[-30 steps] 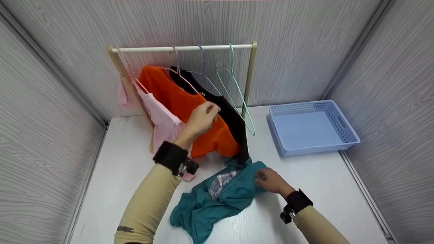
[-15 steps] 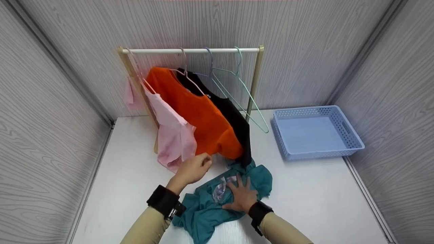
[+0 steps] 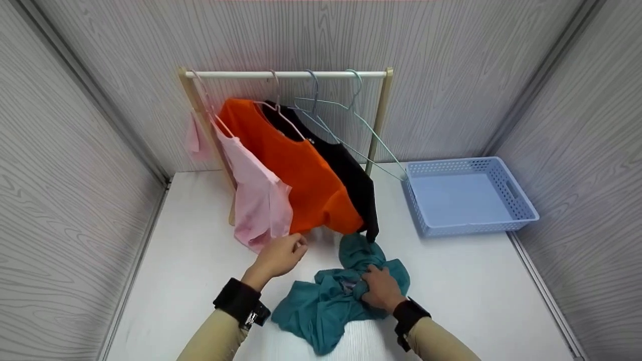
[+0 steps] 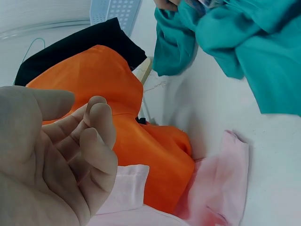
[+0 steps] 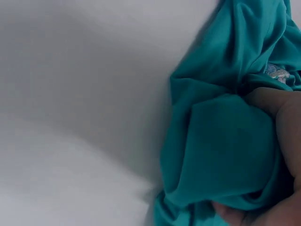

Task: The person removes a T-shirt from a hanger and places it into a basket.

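Observation:
A crumpled teal garment (image 3: 316, 311) lies on the white table, with a patterned print partly showing in its folds. My right hand (image 3: 383, 290) grips a bunched part of it; in the right wrist view the cloth (image 5: 230, 146) is gathered between thumb and fingers. My left hand (image 3: 277, 254) hovers just in front of a hanging pink garment (image 3: 263, 215), its fingers loosely curled. Nothing lies in the left palm (image 4: 56, 174) in the left wrist view. An orange top (image 3: 301, 175) and a black garment (image 3: 358, 185) hang behind the pink one.
A small clothes rack with a white bar (image 3: 235, 74) and wooden legs stands at the back. On it a mint hanger (image 3: 381, 143) hangs bare, swung toward a blue perforated basket (image 3: 476, 228) at the right. Grey wood-grain walls enclose the table.
My left hand has come down from the hanging clothes toward the front. The right hand moved onto the teal garment, spread flat, then bunched it up. The mint hanger has swung to the right.

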